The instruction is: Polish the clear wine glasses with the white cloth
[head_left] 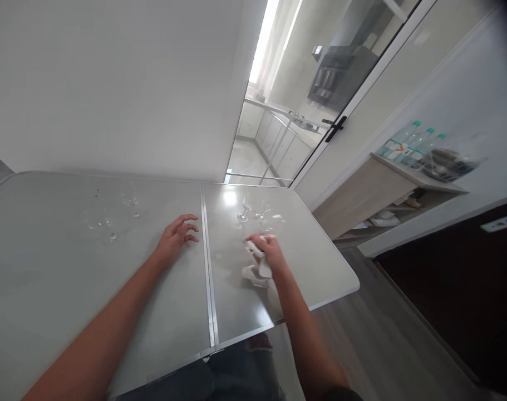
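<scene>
My left hand [178, 239] is empty, its fingers spread and slightly curled just left of the metal seam on the white table. To the right of the seam, my right hand [270, 250] grips a crumpled white cloth [257, 273], part of which hangs down onto the tabletop. Whether anything else is inside that hand cannot be made out. Two clear stemmed glasses, one stemmed glass [244, 211] and another stemmed glass [261, 211], stand just beyond the right hand. Farther left are a clear glass [111, 231] and a second clear glass [134, 206], both faint against the surface.
The white tabletop [165, 334] has a metal strip [208, 278] across it and meets a wall behind. A glass door [278, 111] stands beyond. At the right, a wooden cabinet [370, 195] carries plastic bottles [416, 145] and a filled plastic bag [447, 164].
</scene>
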A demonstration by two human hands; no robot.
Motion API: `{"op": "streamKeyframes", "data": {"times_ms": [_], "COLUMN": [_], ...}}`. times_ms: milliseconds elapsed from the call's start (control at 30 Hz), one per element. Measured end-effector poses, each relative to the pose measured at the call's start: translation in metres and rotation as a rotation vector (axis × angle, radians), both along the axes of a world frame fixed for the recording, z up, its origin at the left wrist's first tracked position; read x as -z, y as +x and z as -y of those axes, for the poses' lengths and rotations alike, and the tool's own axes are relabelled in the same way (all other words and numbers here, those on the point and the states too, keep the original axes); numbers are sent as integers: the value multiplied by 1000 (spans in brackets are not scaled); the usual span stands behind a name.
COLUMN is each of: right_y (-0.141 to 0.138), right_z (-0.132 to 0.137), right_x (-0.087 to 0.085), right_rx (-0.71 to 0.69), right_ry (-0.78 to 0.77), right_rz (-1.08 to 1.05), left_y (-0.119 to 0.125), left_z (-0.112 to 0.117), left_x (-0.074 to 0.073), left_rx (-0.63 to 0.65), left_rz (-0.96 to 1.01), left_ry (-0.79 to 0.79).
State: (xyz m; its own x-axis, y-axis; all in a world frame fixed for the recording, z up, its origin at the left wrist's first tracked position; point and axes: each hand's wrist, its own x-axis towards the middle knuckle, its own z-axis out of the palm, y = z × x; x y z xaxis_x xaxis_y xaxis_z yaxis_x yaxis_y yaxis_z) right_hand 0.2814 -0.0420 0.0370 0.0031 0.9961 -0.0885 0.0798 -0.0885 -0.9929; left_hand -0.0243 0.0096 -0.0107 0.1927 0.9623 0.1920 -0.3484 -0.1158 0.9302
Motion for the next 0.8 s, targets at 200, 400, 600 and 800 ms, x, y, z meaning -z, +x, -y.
{"op": "streamKeyframes", "data": {"times_ms": [200, 400, 600, 800], "right_y": [110, 139, 163, 168], "right_z": [-25, -86, -122, -137], "right_x": [33, 51, 57, 59], "right_rx": [410, 477, 438, 390], "right_ry": [93, 147, 128, 117], "right_rz": [302, 551, 584, 613], "left_y": [2, 1, 1, 3], "left_z": [-5, -7, -5, -2], "left_x": [7, 8, 5, -1], "left_rx": [-32, -63, -55, -40], "left_rz": [-34, -77, -71, -55], "left_ry": [-21, -9, -24, -72]}}
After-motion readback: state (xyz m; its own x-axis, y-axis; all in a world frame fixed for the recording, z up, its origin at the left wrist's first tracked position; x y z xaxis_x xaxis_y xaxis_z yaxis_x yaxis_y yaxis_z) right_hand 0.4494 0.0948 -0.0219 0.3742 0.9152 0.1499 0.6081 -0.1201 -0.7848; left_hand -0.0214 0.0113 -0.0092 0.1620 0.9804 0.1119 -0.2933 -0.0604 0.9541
